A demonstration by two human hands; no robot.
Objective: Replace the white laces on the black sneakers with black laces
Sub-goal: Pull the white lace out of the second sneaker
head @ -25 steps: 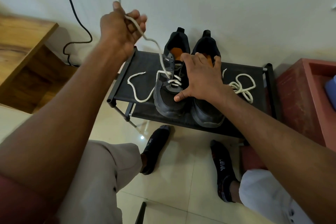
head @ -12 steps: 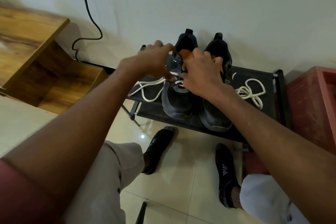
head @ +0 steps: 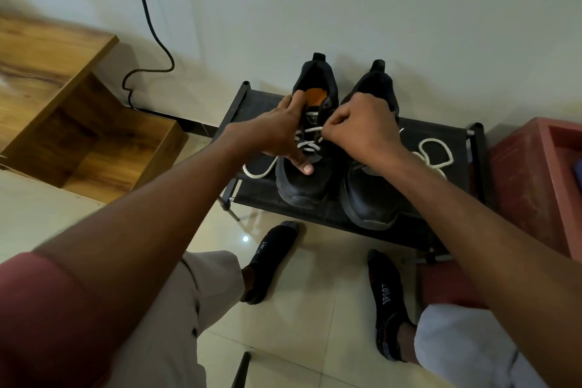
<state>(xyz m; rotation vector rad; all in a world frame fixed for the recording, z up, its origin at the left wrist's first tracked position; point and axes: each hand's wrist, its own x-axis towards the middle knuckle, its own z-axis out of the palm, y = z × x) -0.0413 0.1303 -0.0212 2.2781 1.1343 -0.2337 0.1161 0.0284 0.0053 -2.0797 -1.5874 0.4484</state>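
Left hand (head: 277,132): rests on the left sneaker (head: 307,164), fingers spread over its side by the collar, thumb stretched down onto the toe area.
Right hand (head: 362,129): fingers curled, pinching the white lace (head: 310,145) at the right side of the left sneaker's eyelets.
White lace: partly threaded across the left sneaker; a loose end trails off to the left onto the rack.
Right sneaker (head: 368,198): just beside the left one, toes toward the person, partly hidden by the right wrist.
Loose white lace (head: 436,156): a tangled heap on the rack, right of the sneakers.
Shoe rack (head: 441,136): black, low, against the wall, carrying both sneakers.
Feet: in dark socks (head: 271,261) on the tiled floor before the rack.
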